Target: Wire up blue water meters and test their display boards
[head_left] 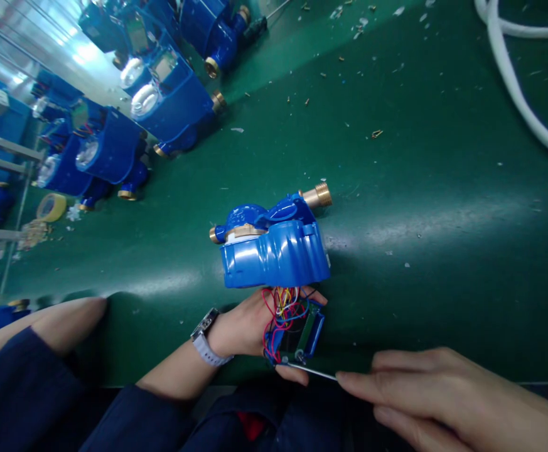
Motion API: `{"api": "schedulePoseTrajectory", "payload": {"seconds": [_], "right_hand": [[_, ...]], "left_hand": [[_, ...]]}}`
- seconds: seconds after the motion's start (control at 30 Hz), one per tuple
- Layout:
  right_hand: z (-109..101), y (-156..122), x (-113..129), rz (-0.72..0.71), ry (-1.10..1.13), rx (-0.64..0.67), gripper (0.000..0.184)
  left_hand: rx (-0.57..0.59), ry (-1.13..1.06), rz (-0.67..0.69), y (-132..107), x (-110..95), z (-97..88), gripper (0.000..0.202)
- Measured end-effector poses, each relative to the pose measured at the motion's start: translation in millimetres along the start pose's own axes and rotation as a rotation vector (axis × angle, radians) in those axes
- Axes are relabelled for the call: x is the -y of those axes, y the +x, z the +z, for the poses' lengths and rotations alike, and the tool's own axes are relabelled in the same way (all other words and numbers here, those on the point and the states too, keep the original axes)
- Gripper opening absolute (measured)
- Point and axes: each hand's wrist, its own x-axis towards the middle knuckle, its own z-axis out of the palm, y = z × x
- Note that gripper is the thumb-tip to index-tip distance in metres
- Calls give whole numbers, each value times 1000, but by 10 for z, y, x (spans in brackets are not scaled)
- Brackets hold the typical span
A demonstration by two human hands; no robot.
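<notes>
A blue water meter (274, 254) with brass threaded ends lies on its side on the green bench top. Red, yellow, white and blue wires (284, 307) run from it to a small blue housing (318, 333) with a green circuit board (306, 329). My left hand (255, 320), with a watch on the wrist, is closed around this housing just below the meter. My right hand (415, 389) grips a screwdriver (318, 373) by its thin metal shaft end. The tip touches the housing's near corner, and the handle is hidden by my hand.
Several similar blue meters (174, 100) stand at the upper left, near metal rails (5, 147). A tape roll (51, 207) lies by them. Another person's forearm (71, 320) rests at the left. A white hose (509, 69) curves at the upper right; small screws (376, 134) and scraps are scattered about.
</notes>
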Motion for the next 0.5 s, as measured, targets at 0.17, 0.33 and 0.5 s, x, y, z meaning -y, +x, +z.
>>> {"api": "schedulePoseTrajectory", "payload": {"seconds": [0.17,0.33,0.5], "right_hand": [[93,-21,-36,-136,-56,-77,32],[99,-26,2,-242,-372,2,42],[72,38,114,22,36,91,39]], "left_hand": [[-30,12,19,13,-14,8,91],[-14,27,25,16,-27,-2,89],[0,50,-8,1,-24,7,91]]}}
